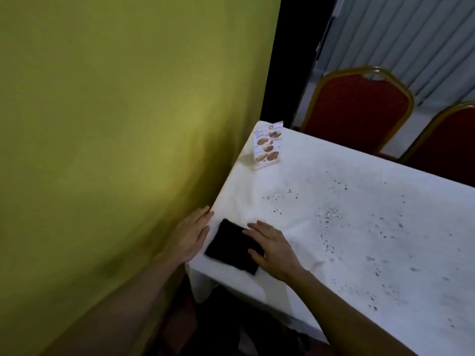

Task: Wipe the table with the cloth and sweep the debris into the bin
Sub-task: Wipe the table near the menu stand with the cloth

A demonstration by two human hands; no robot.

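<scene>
While your left hand [191, 233] lies flat at the table [359, 240] edge, your right hand [270, 246], fingers spread, presses the black cloth [228, 246] between them; wiping seems just starting, so sweep rightward toward the debris [331, 214].

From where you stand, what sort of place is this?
Probably a restaurant or banquet hall. A picture menu card stands at the corner of a table under a white tablecloth, and red padded chairs with gold frames line the far side. Dark crumbs dot the tablecloth.
</scene>
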